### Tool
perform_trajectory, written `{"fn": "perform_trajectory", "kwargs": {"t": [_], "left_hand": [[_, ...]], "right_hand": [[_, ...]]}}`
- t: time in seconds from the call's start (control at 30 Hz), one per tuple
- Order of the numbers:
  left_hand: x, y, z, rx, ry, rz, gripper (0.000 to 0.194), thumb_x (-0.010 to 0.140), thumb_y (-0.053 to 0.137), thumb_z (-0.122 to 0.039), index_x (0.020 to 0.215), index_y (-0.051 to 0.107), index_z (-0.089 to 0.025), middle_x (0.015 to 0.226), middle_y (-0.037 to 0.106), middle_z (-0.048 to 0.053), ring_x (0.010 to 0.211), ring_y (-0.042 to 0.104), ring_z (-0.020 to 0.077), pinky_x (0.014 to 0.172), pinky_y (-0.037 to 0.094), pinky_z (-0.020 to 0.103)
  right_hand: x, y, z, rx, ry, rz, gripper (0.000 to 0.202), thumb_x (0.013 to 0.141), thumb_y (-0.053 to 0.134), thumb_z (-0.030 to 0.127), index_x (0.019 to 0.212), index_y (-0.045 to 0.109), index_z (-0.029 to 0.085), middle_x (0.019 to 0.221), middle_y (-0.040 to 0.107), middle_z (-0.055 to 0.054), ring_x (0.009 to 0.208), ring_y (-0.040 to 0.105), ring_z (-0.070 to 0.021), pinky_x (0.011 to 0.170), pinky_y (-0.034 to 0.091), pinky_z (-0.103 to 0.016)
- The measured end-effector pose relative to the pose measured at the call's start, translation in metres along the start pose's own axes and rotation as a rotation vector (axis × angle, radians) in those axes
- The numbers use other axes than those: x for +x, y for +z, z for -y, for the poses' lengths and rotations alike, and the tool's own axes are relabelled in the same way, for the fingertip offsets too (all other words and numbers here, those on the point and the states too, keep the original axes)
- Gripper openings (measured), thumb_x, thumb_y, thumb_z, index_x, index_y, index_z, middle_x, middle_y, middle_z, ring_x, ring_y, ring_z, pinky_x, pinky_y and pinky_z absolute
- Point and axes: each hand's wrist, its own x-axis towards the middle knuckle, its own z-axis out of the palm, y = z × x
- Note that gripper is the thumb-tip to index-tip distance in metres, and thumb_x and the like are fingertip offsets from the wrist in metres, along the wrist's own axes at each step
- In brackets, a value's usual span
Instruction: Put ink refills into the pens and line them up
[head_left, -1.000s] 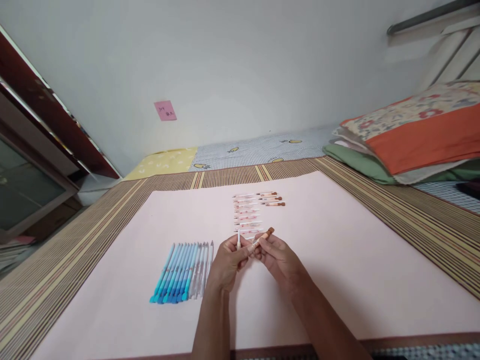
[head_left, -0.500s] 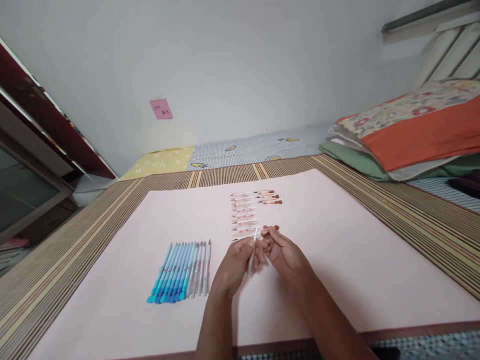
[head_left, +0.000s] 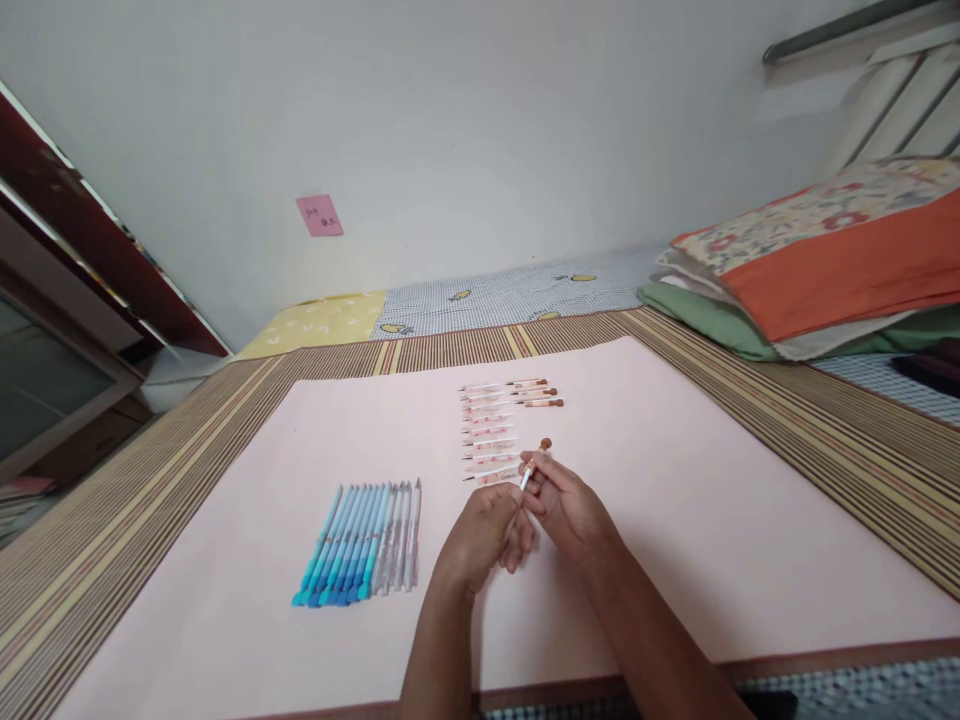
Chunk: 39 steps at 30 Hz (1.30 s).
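Note:
Both hands meet above the pale pink sheet (head_left: pixel 637 590). In the fingers of my left hand (head_left: pixel 474 535) is a thin white pen refill (head_left: pixel 526 480), pointing up and to the right. My right hand (head_left: pixel 577 505) pinches a short pen barrel (head_left: pixel 544 446) with a round brown top. The refill's upper end meets the lower end of the barrel; how far it goes inside is hidden by the fingers. Just beyond my hands lies a column of patterned pen parts (head_left: pixel 487 430) with pointed tips. Right of its far end rest three short brown-topped pen pieces (head_left: pixel 541 393).
A row of blue pens (head_left: pixel 341 550) lies on the sheet to the left, with several clear-barrelled pens (head_left: pixel 401 535) beside it. A striped mat (head_left: pixel 225 420) lies under the sheet. Folded bedding (head_left: pixel 840 270) is piled at the far right. A pink note (head_left: pixel 319 215) is on the wall.
The refill and the brown-topped barrel, apart before, have been brought together end to end in one line. The barrel now tilts up and to the right. My hands have moved only slightly.

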Motion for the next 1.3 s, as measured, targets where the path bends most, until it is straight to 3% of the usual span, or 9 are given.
{"fn": "perform_trajectory", "kwargs": {"t": [0.33, 0.5, 0.7, 0.87, 1.1, 1.2, 1.3], "left_hand": [[0.0, 0.0, 0.002, -0.077, 0.049, 0.029, 0.039, 0.089, 0.059, -0.053, 0.09, 0.059, -0.014, 0.053, 0.059, 0.0, 0.036, 0.031, 0.0056, 0.041, 0.015, 0.023], [0.0, -0.001, 0.003, -0.054, 0.045, 0.044, 0.038, 0.091, 0.057, -0.053, 0.088, 0.055, -0.015, 0.055, 0.059, 0.0, 0.036, 0.032, 0.0055, 0.041, 0.017, 0.023], [-0.003, 0.002, -0.002, -0.124, 0.048, 0.024, 0.041, 0.089, 0.06, -0.057, 0.089, 0.046, -0.018, 0.057, 0.058, -0.002, 0.035, 0.029, 0.0039, 0.041, 0.016, 0.022], [-0.003, 0.003, -0.003, -0.278, 0.054, 0.086, 0.043, 0.087, 0.065, -0.058, 0.092, 0.051, -0.017, 0.053, 0.052, -0.005, 0.036, 0.024, 0.0032, 0.04, 0.015, 0.021], [-0.001, 0.007, 0.003, -0.424, 0.046, 0.158, 0.035, 0.09, 0.065, -0.048, 0.096, 0.053, -0.016, 0.054, 0.051, -0.005, 0.037, 0.023, 0.0034, 0.038, 0.017, 0.02], [-0.001, 0.007, 0.003, -0.394, 0.067, 0.143, 0.038, 0.09, 0.064, -0.049, 0.105, 0.053, -0.015, 0.052, 0.05, -0.005, 0.038, 0.023, 0.0042, 0.039, 0.019, 0.02], [0.001, 0.008, 0.004, -0.362, 0.095, 0.113, 0.04, 0.09, 0.064, -0.049, 0.109, 0.052, -0.016, 0.052, 0.05, -0.006, 0.038, 0.024, 0.005, 0.04, 0.02, 0.02]], "right_hand": [[-0.004, 0.002, 0.011, -0.201, -0.072, 0.034, 0.032, 0.067, 0.085, 0.044, 0.073, 0.068, 0.017, 0.064, 0.054, 0.002, 0.056, 0.046, -0.0101, 0.05, 0.036, -0.024], [-0.006, -0.005, 0.015, -0.41, -0.045, 0.159, 0.03, 0.076, 0.08, 0.044, 0.072, 0.067, 0.017, 0.062, 0.057, 0.001, 0.055, 0.049, -0.0115, 0.055, 0.039, -0.027], [-0.005, -0.005, 0.01, -0.366, -0.015, 0.185, 0.028, 0.075, 0.081, 0.045, 0.077, 0.073, 0.018, 0.075, 0.064, -0.002, 0.071, 0.057, -0.0157, 0.072, 0.046, -0.029], [-0.004, -0.007, 0.012, -0.334, -0.001, 0.26, 0.031, 0.077, 0.08, 0.046, 0.086, 0.075, 0.017, 0.077, 0.065, -0.003, 0.072, 0.057, -0.0156, 0.076, 0.047, -0.03], [-0.007, -0.009, 0.025, -0.39, -0.028, 0.341, 0.029, 0.08, 0.078, 0.044, 0.091, 0.076, 0.017, 0.099, 0.07, -0.008, 0.091, 0.064, -0.0206, 0.089, 0.048, -0.035], [-0.009, -0.007, 0.026, -0.445, -0.039, 0.342, 0.029, 0.081, 0.077, 0.043, 0.089, 0.075, 0.016, 0.097, 0.072, -0.009, 0.088, 0.066, -0.0214, 0.084, 0.049, -0.035], [-0.011, -0.006, 0.024, -0.415, 0.043, 0.333, 0.034, 0.079, 0.078, 0.046, 0.097, 0.075, 0.017, 0.079, 0.074, -0.007, 0.066, 0.067, -0.0203, 0.069, 0.051, -0.035]]}}
